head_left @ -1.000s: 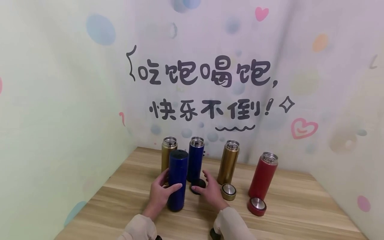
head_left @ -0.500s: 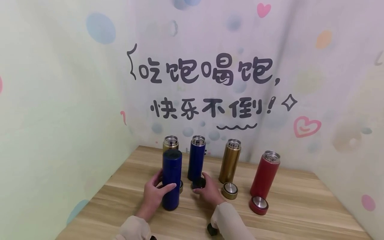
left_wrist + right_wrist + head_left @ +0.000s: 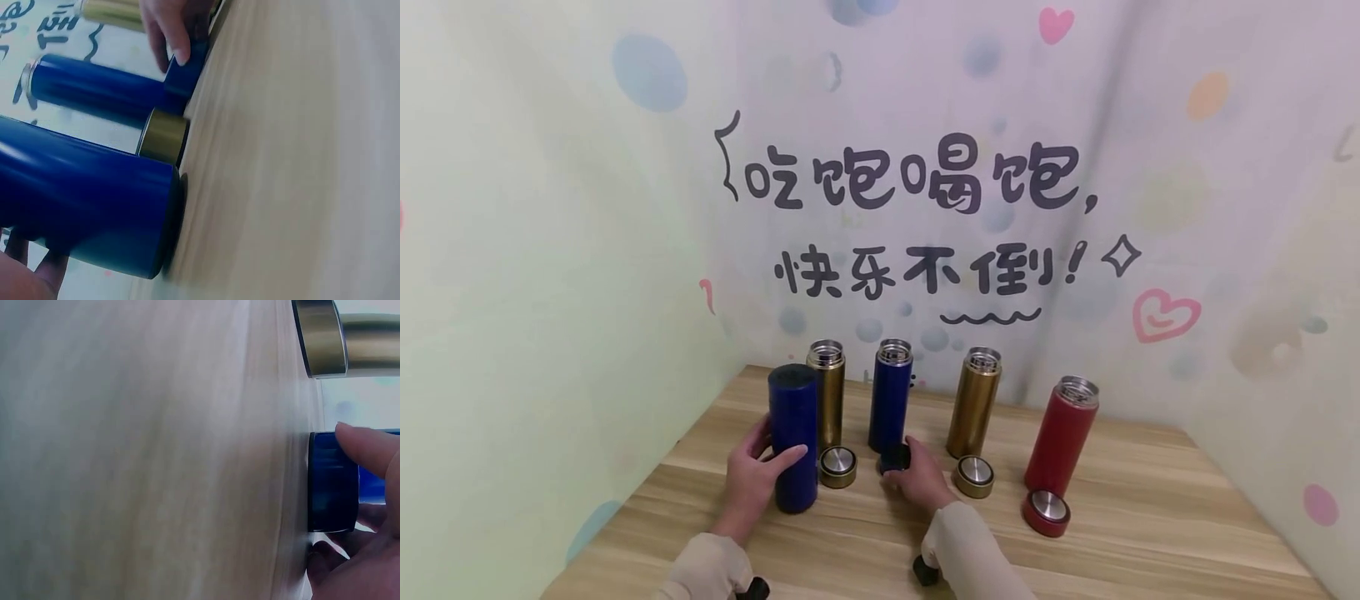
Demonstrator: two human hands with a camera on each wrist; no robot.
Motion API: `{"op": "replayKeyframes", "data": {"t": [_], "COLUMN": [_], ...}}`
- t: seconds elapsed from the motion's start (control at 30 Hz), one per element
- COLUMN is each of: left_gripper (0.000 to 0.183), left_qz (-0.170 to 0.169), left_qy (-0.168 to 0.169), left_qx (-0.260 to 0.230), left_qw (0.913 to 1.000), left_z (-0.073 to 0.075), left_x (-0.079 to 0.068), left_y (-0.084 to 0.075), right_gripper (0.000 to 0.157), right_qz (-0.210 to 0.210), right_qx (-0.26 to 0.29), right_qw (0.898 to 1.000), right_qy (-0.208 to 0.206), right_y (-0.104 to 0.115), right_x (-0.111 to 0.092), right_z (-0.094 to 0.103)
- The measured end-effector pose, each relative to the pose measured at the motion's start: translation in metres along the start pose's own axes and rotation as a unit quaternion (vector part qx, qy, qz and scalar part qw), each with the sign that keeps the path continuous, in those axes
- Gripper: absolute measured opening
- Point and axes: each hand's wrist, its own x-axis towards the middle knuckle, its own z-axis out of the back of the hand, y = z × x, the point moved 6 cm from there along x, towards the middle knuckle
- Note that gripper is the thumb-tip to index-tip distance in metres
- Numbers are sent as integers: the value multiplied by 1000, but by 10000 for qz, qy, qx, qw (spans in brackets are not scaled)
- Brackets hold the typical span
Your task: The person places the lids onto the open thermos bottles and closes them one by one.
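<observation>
My left hand (image 3: pixel 752 475) grips a capped blue thermos flask (image 3: pixel 793 442) held upright, thumb across its front. In the left wrist view the base of this blue flask (image 3: pixel 94 200) is close over the tabletop. My right hand (image 3: pixel 919 479) holds a blue lid (image 3: pixel 895 457) low at the table. The right wrist view shows the thumb on one side of that lid (image 3: pixel 333 481) and fingers at the other. Behind it stands an uncapped blue flask (image 3: pixel 891 408). A gold lid (image 3: pixel 838 467), silver inside up, lies right of the held flask.
Along the back of the wooden table (image 3: pixel 850 550) stand an uncapped gold flask (image 3: pixel 830 400), another gold flask (image 3: pixel 974 408) and a red flask (image 3: pixel 1062 437), all uncapped. A second gold lid (image 3: pixel 975 477) and a red lid (image 3: pixel 1047 512) lie before them. A printed curtain (image 3: pixel 925 108) hangs behind.
My left hand has carried the capped blue flask leftward, uncovering the gold flask and gold lid behind it. My right hand has closed its fingers in on the blue lid.
</observation>
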Motion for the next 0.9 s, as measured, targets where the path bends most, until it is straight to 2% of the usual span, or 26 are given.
{"op": "replayKeyframes", "data": {"t": [0.33, 0.5, 0.67, 0.9], "left_gripper": [75, 76, 78, 78], "left_qz": [38, 68, 112, 42], "left_qy": [-280, -359, -301, -345], "left_qx": [316, 386, 383, 277], "left_qw": [9991, 9986, 9987, 9990], "left_z": [21, 27, 30, 32], "left_x": [21, 23, 24, 27], "left_y": [1, 4, 8, 9], "right_gripper": [76, 73, 71, 69], "right_qz": [-31, -70, -125, -117], "right_qx": [103, 83, 229, 304], "right_qw": [9999, 9999, 9994, 9989], "right_qy": [-68, -120, -218, -336], "right_y": [1, 1, -1, -5], "right_x": [0, -1, -4, -6], "right_z": [-1, 1, 6, 12]}}
